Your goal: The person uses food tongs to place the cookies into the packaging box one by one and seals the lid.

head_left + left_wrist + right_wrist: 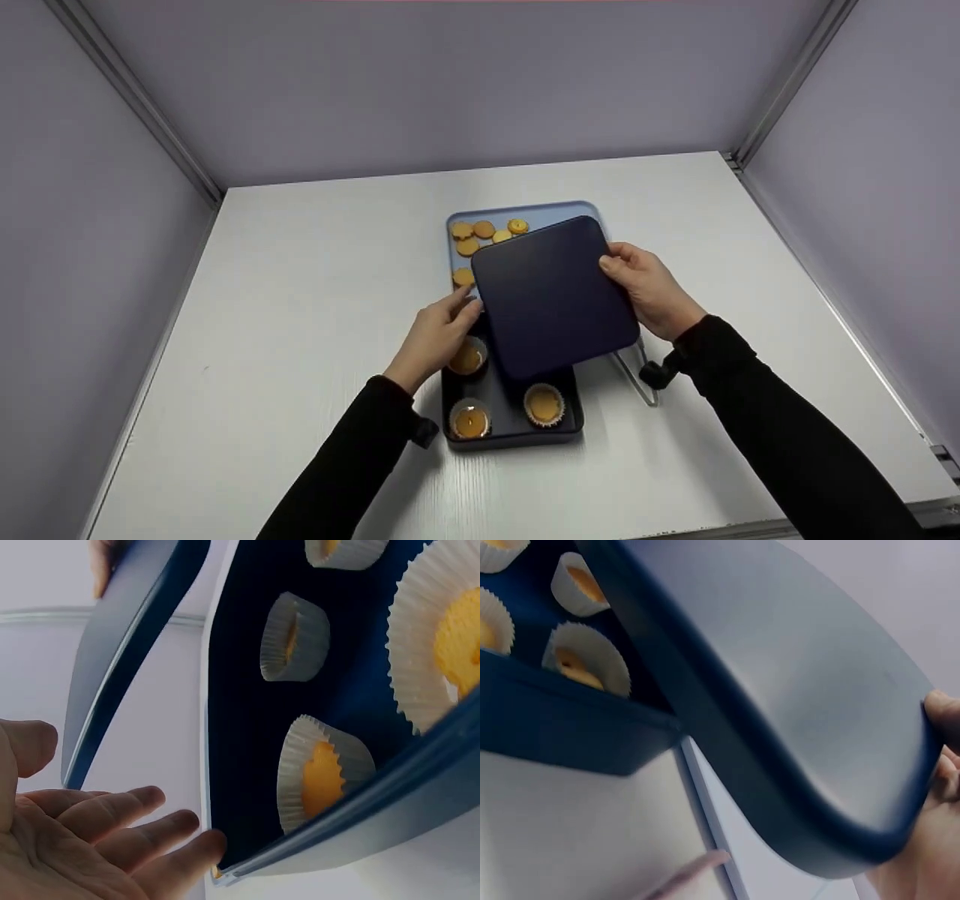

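A dark blue square pan (555, 296) is tilted in the air, and my right hand (649, 289) grips its right edge with the thumb on the face toward me. Beside its left edge is my left hand (439, 334), fingers extended and palm turned up in the left wrist view. Below lies a deep dark baking pan (510, 435). It holds several white paper cups, among them a front left cup (470, 418) and a front right cup (544, 405), with small golden cookies inside. The square pan hides much of the baking pan's middle and right side.
Behind, a light blue tray (551, 211) carries several golden cookies, such as a round cookie (484, 229); the raised pan covers its near part. A metal wire piece (636, 381) lies on the white table (315, 300) at the right. Grey panels (465, 90) enclose the table.
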The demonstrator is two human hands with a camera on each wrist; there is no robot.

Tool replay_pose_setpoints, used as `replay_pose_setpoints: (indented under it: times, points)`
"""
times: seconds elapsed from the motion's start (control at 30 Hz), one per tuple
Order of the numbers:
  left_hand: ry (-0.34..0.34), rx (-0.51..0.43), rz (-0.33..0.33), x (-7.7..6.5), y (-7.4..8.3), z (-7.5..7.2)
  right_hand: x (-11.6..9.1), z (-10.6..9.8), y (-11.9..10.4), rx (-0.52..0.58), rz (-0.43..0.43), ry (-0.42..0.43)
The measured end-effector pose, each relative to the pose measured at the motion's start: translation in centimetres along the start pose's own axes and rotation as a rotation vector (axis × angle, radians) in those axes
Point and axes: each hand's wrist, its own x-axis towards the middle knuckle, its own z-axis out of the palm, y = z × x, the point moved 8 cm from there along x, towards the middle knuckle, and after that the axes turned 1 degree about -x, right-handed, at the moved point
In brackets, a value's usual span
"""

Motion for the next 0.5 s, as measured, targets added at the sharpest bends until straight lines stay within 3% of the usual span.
replay_pose_setpoints:
  times: [0.13,0.3,0.5]
  points:
    - [-0.012,-0.072,-0.004,0.2,0.1,0.3,0.1,0.9,0.2,0.025,-0.003,-0.01]
    - [0.025,-0.139,-0.001,0.3,0.0,0.2,0.1,1.6,0.6,0.039,0.01,-0.015]
    - [0.075,-0.118,-0.028,-0.1,-0.6,-0.6,-0.1,2.1,1.3,-0.08,0.087,-0.039]
